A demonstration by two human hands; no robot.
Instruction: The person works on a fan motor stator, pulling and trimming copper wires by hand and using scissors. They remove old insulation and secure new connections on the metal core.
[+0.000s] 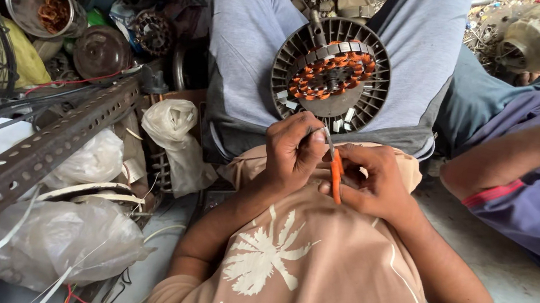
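Presently my right hand (377, 183) grips orange-handled cutters (336, 174), left hand (292, 151) pinches thin wire; fan motor stator (330, 76) beyond hands, likely heavy, rigid; hold rim.

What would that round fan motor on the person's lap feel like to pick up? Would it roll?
The round fan motor is probably heavy for its size, given its copper coils and metal core. It looks stiff, not floppy. Stood on its rim it might roll; leaning on the lap it seems steady.

Scrap pile (89, 44) blocks left; co-worker's arm (527, 151) crowds right; floor (529, 297) open.
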